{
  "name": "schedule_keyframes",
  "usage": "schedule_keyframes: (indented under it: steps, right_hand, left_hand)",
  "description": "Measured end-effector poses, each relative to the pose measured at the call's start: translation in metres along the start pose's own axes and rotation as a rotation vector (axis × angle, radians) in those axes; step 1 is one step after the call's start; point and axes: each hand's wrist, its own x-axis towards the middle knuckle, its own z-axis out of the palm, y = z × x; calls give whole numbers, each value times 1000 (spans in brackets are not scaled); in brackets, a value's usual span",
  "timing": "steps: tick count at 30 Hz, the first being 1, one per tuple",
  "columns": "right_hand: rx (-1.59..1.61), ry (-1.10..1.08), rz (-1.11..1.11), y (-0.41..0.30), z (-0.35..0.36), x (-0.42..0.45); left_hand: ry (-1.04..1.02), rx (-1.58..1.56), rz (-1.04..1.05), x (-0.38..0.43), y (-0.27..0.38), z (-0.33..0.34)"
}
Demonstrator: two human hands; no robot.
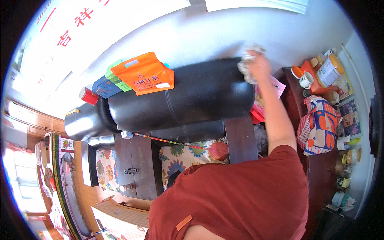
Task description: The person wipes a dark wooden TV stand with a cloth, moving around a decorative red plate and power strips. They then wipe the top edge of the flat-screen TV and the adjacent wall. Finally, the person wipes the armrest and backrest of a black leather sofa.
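Observation:
My right hand (259,64) grips a crumpled light grey cloth (246,67) at the right end of a black leather sofa backrest (204,87), next to the white wall. Hand and cloth are slightly blurred. My left hand is out of view; only part of that arm shows at the bottom edge. Below my right hand, a pink package (277,85) lies beyond the sofa's end, partly behind my forearm. An orange tea bag (147,75) with a handle hole stands on the backrest, left of the cloth, beside a green box (115,72) and a dark blue box (105,87).
A red tin (88,96) stands farther left. At the right, a dark red cabinet (322,174) bears a patterned cloth bag (321,126), a white mug (306,80), a large jar (330,70) and several containers. A dark wooden armrest (241,139), floral seat covers (177,153) and a thin striped stick (168,141) lie below the backrest.

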Motion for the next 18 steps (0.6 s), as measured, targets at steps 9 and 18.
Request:
schedule_keyframes:
  steps: [9, 18]
  right_hand:
    - [-132, -351, -766, -142, 139, -55]
    - [-380, -128, 303, 76, 10, 16]
  left_hand:
    - [27, 36, -12, -2, -4, -18]
    - [13, 178, -108, -17, -84, -29]
